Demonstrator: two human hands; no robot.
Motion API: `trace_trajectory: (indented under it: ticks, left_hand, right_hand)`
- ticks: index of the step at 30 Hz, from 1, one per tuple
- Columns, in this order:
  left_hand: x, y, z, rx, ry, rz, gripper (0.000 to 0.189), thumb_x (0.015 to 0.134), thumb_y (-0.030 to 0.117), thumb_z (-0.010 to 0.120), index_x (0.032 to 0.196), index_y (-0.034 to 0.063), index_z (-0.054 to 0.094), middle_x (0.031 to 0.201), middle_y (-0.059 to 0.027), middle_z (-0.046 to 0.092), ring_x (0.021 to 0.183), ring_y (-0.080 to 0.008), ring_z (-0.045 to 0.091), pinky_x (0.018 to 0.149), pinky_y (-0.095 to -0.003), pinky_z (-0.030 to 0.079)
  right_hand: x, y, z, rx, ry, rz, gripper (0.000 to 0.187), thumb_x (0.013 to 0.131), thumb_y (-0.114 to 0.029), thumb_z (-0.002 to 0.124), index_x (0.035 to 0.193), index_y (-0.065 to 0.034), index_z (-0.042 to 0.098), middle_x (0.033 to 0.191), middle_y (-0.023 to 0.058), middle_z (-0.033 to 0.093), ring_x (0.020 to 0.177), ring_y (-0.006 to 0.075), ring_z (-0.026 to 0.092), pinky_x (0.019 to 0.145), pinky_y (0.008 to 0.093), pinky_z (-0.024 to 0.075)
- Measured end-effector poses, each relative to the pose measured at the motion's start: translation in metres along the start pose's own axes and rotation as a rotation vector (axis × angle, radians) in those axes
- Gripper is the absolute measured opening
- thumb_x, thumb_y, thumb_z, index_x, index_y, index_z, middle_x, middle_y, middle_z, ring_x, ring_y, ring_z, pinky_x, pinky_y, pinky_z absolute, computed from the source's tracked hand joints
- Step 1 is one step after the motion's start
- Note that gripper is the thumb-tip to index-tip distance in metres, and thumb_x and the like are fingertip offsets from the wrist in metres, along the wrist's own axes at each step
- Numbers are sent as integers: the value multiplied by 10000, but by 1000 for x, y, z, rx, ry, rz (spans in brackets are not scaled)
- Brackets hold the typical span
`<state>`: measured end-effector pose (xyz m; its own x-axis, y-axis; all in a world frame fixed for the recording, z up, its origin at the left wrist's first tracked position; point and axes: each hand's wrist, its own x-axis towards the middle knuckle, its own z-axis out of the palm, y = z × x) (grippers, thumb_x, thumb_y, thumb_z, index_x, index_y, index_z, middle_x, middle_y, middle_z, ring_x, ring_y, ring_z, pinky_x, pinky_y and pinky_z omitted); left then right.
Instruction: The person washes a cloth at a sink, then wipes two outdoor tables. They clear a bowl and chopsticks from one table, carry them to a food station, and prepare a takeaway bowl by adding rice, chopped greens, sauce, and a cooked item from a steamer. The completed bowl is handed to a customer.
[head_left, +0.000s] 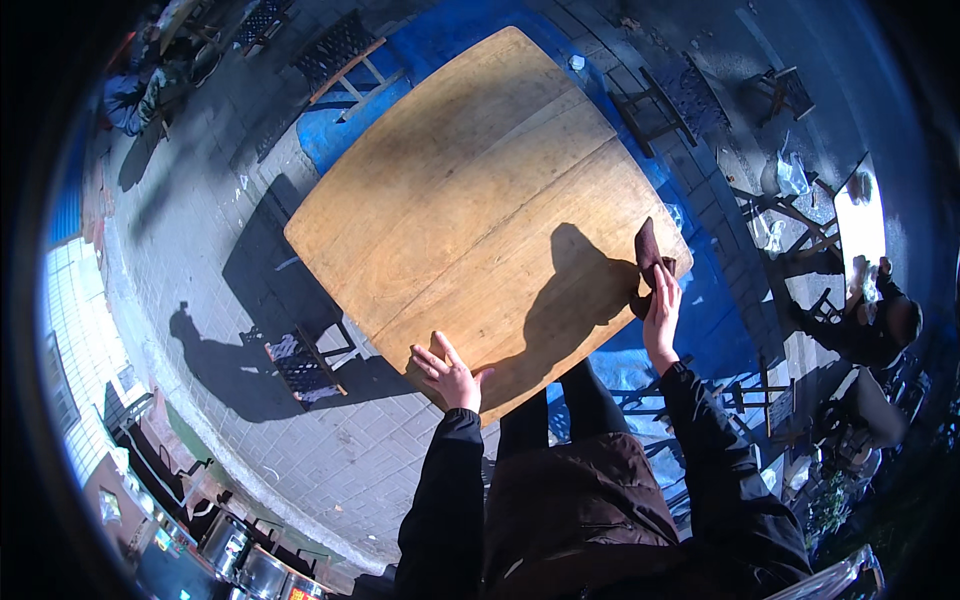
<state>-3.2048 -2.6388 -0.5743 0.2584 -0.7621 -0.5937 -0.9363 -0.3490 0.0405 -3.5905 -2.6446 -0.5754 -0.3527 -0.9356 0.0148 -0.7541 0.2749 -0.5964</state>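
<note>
Before me stands a wooden table (450, 172) with rounded corners and a seam running across its top. My right hand (661, 315) presses a dark brown cloth (646, 244) against the tabletop near its right corner. Part of the cloth is hidden beneath my fingers. At the near left edge, my left hand (452, 379) rests on the wood with its fingers spread and nothing in it. My shadow falls across the right part of the top.
Folding stools with woven seats stand around the table: one stool (304, 367) left, another (341, 52) behind, a third (675, 97) back right. Blue sheeting (720, 315) covers ground beneath. A person (881, 322) is at a white-topped table (861, 214) far right. Metal pots (262, 571) stand lower left.
</note>
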Motion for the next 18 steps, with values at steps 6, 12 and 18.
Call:
trace_trajectory:
  ticks: [6,12,18]
  left_hand:
    - [-1,-1,4,12,42,48,1409,597,439,923,1594,166,-35,1578,-358,-142,1472,-551,-6,1086,-705,254]
    - [3,-1,12,-12,64,63,1462,518,441,950,1593,136,8,1571,-369,-140,1451,-585,-30,1077,-720,227]
    - [2,-1,11,-53,58,71,1460,507,379,968,1590,136,19,1568,-364,-168,1439,-604,-41,1139,-671,177]
  right_hand:
    - [-3,-57,76,-131,-311,-263,548,920,-100,566,1457,-161,476,1510,134,418,1449,411,296,1188,563,228]
    - [242,-40,151,-245,254,-64,462,1002,-161,465,1454,-75,425,1511,181,405,1455,391,280,1192,549,190]
    - [437,-151,249,-81,298,-266,404,976,-120,463,1373,-61,513,1430,223,481,1380,453,370,1142,583,258]
